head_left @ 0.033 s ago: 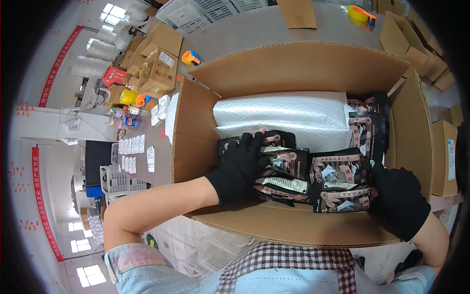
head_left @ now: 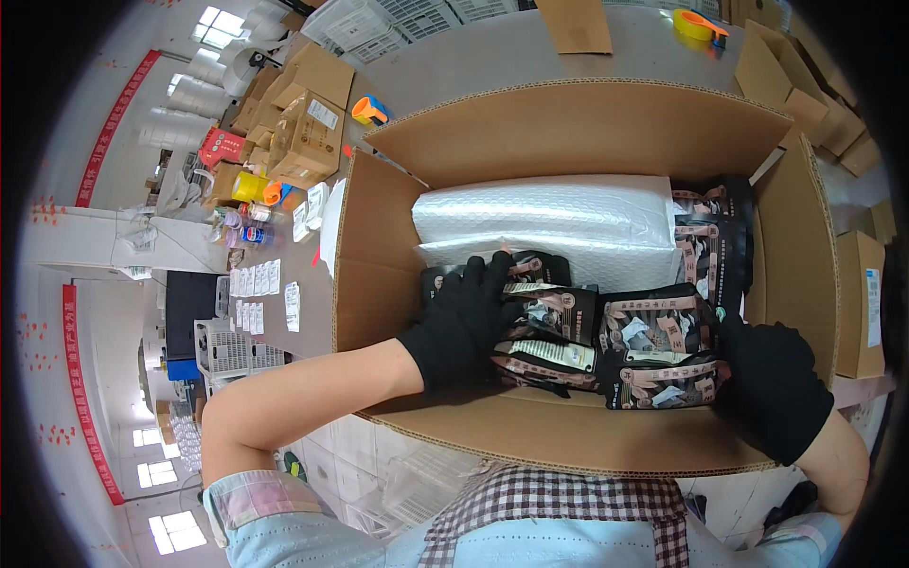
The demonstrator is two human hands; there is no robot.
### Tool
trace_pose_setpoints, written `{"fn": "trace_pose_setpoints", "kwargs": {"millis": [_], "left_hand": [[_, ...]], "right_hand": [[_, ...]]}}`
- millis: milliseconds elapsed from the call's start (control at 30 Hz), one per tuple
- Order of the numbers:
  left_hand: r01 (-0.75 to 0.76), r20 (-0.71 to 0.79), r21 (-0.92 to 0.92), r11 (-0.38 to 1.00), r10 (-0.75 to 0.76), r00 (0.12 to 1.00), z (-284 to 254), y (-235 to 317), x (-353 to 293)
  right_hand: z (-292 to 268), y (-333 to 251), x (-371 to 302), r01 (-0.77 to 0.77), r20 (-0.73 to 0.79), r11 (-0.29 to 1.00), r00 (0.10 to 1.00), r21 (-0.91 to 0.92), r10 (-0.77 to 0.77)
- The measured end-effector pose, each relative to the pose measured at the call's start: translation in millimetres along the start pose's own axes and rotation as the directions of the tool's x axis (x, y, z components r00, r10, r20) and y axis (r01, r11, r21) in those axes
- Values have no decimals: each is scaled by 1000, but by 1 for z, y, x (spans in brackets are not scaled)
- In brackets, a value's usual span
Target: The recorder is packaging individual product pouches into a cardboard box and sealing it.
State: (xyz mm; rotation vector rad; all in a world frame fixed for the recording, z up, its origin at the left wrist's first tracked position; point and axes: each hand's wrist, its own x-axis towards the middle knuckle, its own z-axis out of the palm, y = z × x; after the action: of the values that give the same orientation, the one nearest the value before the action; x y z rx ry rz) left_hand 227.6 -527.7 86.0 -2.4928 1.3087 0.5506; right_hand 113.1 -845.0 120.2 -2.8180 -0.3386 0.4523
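Observation:
Inside an open cardboard box (head_left: 568,437), glossy black pouches with pinkish bands and clear windows lie along the near side. My left hand (head_left: 461,317), in a black glove, rests over the pouches at the left end with its fingers apart. Beside it are a black pouch (head_left: 557,310) and another pouch (head_left: 658,322) further right. My right hand (head_left: 776,383), also gloved in black, presses against the right end of this row; most of its fingers are hidden. Behind the row lies a silvery bubble-wrap bundle (head_left: 544,213). More black pouches (head_left: 701,251) stand at the box's far right.
The box flaps stand up around the contents. On the table (head_left: 417,71) behind are an orange tape dispenser (head_left: 369,111) and another with yellow tape (head_left: 696,28). Cardboard boxes (head_left: 308,142) are stacked at the left, and others (head_left: 860,303) at the right. White labels (head_left: 256,281) lie left.
Almost nothing differs. Both hands stay on the pouches, which have shifted only very slightly.

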Motion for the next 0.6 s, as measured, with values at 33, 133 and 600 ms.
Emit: {"fn": "trace_pose_setpoints", "kwargs": {"millis": [33, 133, 600], "left_hand": [[-10, -43, 8, 1000, 10, 999, 0, 0, 2], [-17, 44, 11, 1000, 17, 999, -2, 1, 5], [5, 23, 63, 998, -6, 1000, 1, -3, -4]], "right_hand": [[-2, 1, 0, 7, 7, 1000, 1000, -3, -7], [-1, 4, -3, 62, -35, 998, 997, -18, -62], [-15, 8, -9, 25, 10, 999, 1000, 25, -25]]}}
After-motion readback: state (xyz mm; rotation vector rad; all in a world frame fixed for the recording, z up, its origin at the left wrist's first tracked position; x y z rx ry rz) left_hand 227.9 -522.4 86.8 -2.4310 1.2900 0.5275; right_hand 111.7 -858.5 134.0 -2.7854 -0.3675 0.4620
